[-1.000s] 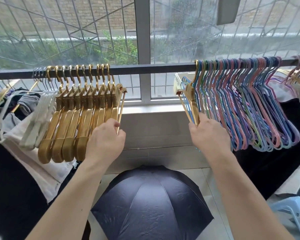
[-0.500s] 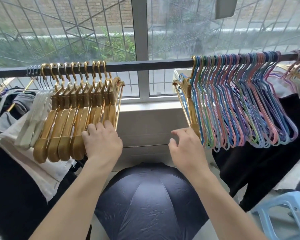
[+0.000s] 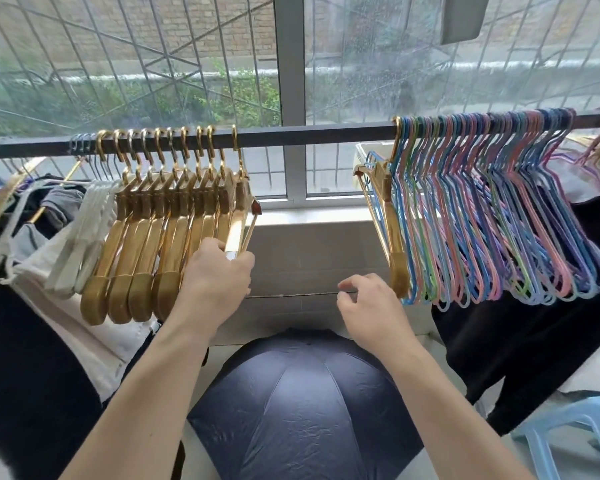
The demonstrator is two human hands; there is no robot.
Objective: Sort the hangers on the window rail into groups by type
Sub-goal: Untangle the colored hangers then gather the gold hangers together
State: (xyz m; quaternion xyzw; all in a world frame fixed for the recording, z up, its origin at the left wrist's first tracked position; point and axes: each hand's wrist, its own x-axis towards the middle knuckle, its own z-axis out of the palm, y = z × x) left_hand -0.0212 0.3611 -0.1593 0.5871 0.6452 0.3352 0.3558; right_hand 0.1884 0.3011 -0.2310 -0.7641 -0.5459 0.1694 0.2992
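Observation:
A dark window rail [image 3: 309, 136] runs across the view. Several gold hangers [image 3: 146, 244] hang bunched at its left, with white hangers [image 3: 84, 230] beside them. My left hand [image 3: 215, 282] grips the lower end of the rightmost gold hanger [image 3: 235, 223] of that bunch. At the right hang several thin wire hangers [image 3: 492, 216] in blue, pink and green, packed tight. One lone gold hanger [image 3: 394, 230] hangs at the left edge of that coloured group. My right hand [image 3: 371, 306] hovers just left of its lower end, fingers loosely curled, holding nothing.
An open dark blue umbrella [image 3: 298, 410] stands on the floor below my arms. Dark and white garments [image 3: 32, 323] hang at the left, a black garment [image 3: 534, 323] at the right. A light blue plastic stool [image 3: 575, 434] sits at the bottom right. A bare stretch of rail separates the two groups.
My right hand let go of the lone gold hanger and drew back left and down. The rightmost hanger of the left gold bunch has shifted slightly right along the rail.

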